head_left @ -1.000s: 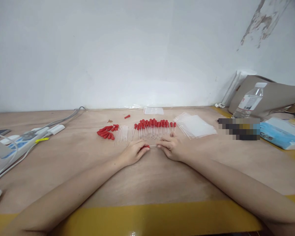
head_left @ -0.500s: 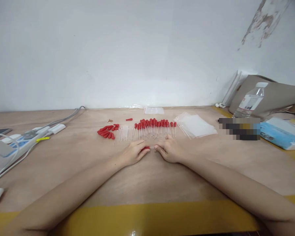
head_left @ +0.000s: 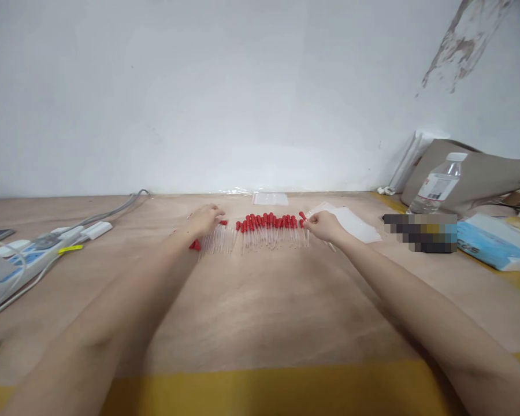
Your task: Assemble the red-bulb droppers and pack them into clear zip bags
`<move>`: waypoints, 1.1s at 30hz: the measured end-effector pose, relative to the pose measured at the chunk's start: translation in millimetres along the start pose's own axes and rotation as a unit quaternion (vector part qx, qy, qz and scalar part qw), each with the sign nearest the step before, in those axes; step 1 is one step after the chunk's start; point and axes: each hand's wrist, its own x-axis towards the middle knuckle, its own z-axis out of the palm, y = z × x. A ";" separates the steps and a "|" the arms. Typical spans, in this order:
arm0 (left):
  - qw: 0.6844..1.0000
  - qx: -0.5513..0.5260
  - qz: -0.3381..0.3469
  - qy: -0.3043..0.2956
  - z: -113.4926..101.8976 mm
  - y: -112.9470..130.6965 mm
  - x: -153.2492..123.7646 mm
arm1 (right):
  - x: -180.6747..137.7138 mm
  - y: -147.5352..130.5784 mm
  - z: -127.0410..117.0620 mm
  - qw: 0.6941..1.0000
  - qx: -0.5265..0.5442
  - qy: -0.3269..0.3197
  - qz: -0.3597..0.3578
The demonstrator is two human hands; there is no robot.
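My right hand (head_left: 326, 226) pinches a dropper whose red rubber bulb (head_left: 303, 215) sticks out past the fingertips. It is at the right end of a row of glass droppers with red bulbs (head_left: 266, 222). On the left, my left hand (head_left: 204, 220) hovers over the loose red rubber bulbs (head_left: 195, 245) and hides most of them. Its fingers are apart and slightly bent, close to a single red bulb (head_left: 223, 222). Several bare glass tubes (head_left: 219, 240) lie between that hand and the row.
Clear plastic bags (head_left: 357, 224) lie right of the row, and a small bag (head_left: 270, 199) is near the wall. A power strip (head_left: 30, 257) with cables occupies the left side. At right are a water bottle (head_left: 437, 185), a blue tissue pack (head_left: 494, 245) and a blurred-out dark object.
Both hands have parted from the middle. My right hand moved right and away from me with the dropper; my left let go and moved left to the loose bulbs.
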 end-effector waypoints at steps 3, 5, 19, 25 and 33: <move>0.998 -0.002 -0.002 -0.057 9.1 -16.0 21.4 | 9.4 -3.5 10.9 1.000 -0.004 -0.001 0.010; 0.997 -0.005 -0.005 -0.075 13.5 -19.9 27.6 | 11.6 -5.4 16.5 1.000 -0.007 -0.004 0.011; 0.997 -0.008 -0.052 -0.063 19.2 -31.1 27.6 | 7.6 37.9 15.2 0.996 -0.063 0.012 0.058; 0.998 -0.013 -0.040 -0.055 14.8 -25.9 22.2 | 3.0 25.8 25.8 0.993 -0.083 0.019 0.082; 0.997 -0.060 -0.041 0.039 -9.4 -5.1 0.4 | -1.3 22.4 10.7 0.992 -0.042 0.095 0.071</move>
